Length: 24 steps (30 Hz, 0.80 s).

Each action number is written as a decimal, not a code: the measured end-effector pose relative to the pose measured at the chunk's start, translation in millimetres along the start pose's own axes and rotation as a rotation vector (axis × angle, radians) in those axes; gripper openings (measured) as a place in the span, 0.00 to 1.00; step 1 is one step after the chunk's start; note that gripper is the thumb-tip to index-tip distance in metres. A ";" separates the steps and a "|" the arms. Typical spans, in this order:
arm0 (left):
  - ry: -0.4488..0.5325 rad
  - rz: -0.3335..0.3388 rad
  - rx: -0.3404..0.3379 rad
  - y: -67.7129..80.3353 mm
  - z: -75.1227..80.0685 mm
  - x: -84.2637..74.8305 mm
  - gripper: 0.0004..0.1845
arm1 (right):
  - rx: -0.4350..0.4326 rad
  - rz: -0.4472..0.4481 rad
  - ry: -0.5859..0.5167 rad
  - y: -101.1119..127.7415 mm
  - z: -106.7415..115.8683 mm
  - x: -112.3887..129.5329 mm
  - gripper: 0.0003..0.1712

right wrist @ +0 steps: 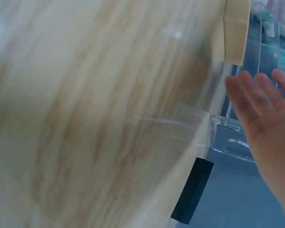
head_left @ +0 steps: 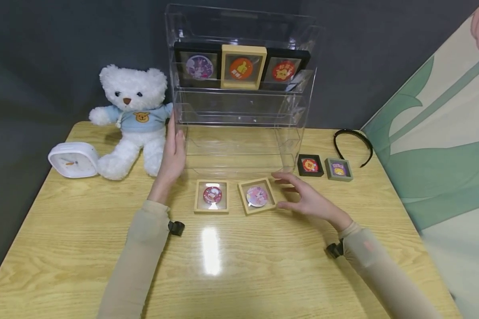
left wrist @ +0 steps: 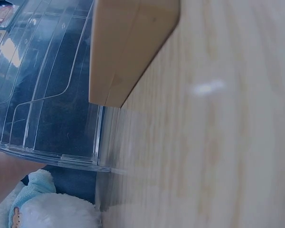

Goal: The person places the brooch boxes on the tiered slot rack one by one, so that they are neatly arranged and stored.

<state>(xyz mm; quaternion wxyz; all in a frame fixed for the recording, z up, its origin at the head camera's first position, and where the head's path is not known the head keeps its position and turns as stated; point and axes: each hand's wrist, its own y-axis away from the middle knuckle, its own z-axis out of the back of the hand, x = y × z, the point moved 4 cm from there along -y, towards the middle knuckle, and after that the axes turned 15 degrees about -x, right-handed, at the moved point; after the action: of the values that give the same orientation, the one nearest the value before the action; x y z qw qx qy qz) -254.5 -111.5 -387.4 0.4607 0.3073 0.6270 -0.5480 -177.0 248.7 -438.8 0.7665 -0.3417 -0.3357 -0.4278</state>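
I am resting my left hand, fingers straight, flat against the left wall of the clear acrylic display stand at the worktop's far edge. My right hand is hovering relaxed and holding nothing, fingertips just beside the wooden badge frame lying in front of the stand. That frame looks light and stiff, its clear front probably slippery, so pinching its wooden sides seems safest. A second wooden frame is lying to its left.
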 end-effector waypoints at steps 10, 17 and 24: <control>-0.018 -0.032 -0.008 -3.6 0.8 17.6 0.32 | 0.079 -0.019 0.073 -2.0 -7.4 -1.8 0.59; -0.020 -0.033 -0.003 -2.0 2.6 21.9 0.32 | 0.094 -0.027 0.093 -3.7 -10.9 -3.2 0.62; -0.022 -0.025 -0.009 -2.3 0.1 17.1 0.32 | 0.099 0.023 0.203 -9.0 -13.8 -1.9 0.62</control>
<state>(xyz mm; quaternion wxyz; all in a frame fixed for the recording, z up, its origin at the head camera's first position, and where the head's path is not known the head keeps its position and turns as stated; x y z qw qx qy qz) -263.2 -114.1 -402.1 0.4620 0.2914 0.6281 -0.5542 -182.7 234.8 -445.7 0.8173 -0.2621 -0.2730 -0.4345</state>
